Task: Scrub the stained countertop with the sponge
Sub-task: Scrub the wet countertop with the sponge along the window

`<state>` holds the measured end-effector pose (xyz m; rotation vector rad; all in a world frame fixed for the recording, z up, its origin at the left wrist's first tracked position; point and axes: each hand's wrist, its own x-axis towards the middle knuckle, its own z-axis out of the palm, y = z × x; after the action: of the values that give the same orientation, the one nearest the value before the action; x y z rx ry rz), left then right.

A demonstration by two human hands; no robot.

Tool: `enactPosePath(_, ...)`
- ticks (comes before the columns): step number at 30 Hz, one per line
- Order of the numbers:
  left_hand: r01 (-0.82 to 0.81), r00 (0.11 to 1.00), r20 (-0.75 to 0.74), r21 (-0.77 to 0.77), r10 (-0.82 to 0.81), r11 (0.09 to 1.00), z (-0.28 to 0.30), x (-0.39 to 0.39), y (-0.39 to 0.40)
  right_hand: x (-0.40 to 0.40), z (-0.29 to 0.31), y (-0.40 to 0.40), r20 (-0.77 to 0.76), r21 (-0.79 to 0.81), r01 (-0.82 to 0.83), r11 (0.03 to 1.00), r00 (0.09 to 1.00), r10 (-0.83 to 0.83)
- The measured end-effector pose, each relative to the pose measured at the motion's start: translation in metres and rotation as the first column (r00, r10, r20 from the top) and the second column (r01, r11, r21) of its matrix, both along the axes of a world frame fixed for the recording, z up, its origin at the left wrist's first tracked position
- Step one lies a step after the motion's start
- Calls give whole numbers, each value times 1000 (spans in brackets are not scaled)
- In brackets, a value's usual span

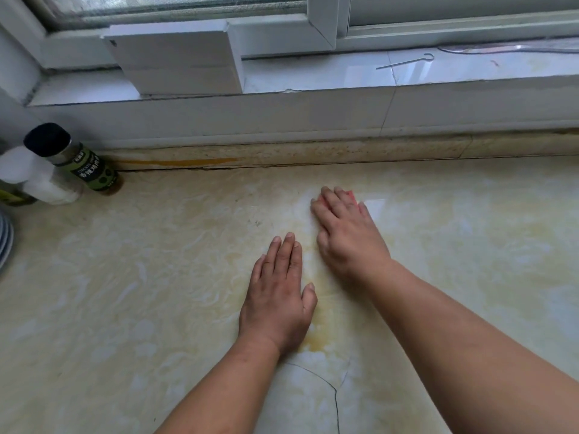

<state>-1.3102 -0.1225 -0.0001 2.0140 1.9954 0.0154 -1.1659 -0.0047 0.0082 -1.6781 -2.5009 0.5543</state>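
Observation:
The cream marbled countertop (156, 292) fills the lower view, with a yellowish stain (316, 339) running between my hands. My right hand (347, 236) presses flat on a pink-red sponge (351, 195), which shows only past my fingertips. My left hand (279, 292) lies palm-down on the counter just left of the stain, fingers together and holding nothing.
A black-capped seasoning bottle (78, 161) and a white container (34, 177) stand at the far left by the wall. Stacked plate rims (4, 242) show at the left edge. A cracked line (332, 389) crosses the counter near me. A windowsill (344, 73) with a metal hook runs behind.

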Motion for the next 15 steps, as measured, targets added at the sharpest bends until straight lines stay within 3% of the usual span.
enactPosePath(6, -1, 1000, -2, -19, 1, 1000, 1, 0, 0, 54, -6, -2, -40, 31, 366, 930, 930, -364)
enactPosePath(10, 2, 1000, -12, -27, -2, 1000, 0, 1, 0, 34, -2, -17, -15, -17, 245, 969, 969, -246)
enactPosePath(12, 3, 1000, -15, -24, -4, 1000, 0, 1, 0, 33, 0, -50, -6, -40, 133, 990, 991, -134)
enactPosePath(15, 9, 1000, -15, -30, -10, 1000, 1, 0, 0, 49, -2, -120, -28, -14, 114, 993, 993, -114)
